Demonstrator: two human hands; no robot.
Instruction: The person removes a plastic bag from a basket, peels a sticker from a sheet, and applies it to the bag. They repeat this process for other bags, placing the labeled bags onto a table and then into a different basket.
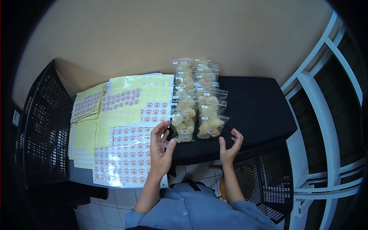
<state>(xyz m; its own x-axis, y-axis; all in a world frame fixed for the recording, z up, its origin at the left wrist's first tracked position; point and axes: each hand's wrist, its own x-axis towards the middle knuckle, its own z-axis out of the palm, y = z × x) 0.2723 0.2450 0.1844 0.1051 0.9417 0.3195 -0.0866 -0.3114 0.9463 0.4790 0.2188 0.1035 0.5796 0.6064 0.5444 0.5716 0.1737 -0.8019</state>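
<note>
My left hand (161, 145) hovers at the near left of the bagged snacks, fingers apart, with nothing plainly held in it. My right hand (231, 146) is raised at the near right of them, thumb and fingers spread and holding nothing. Between and beyond the hands, clear plastic bags of pale crackers stand in two overlapping rows. The front left bag (184, 126) and the front right bag (210, 126) each carry a round orange-and-red sticker. Small white labels show near the tops of many bags. Left of my left hand lies a large sheet of round stickers (124, 153).
More sticker sheets and yellow backing sheets (119, 117) are piled on the table's left. A black plastic crate (46, 126) stands at the left edge, another crate (264, 176) at the lower right. Black cloth (253, 103) covers the table. White metal railing (318, 99) runs along the right.
</note>
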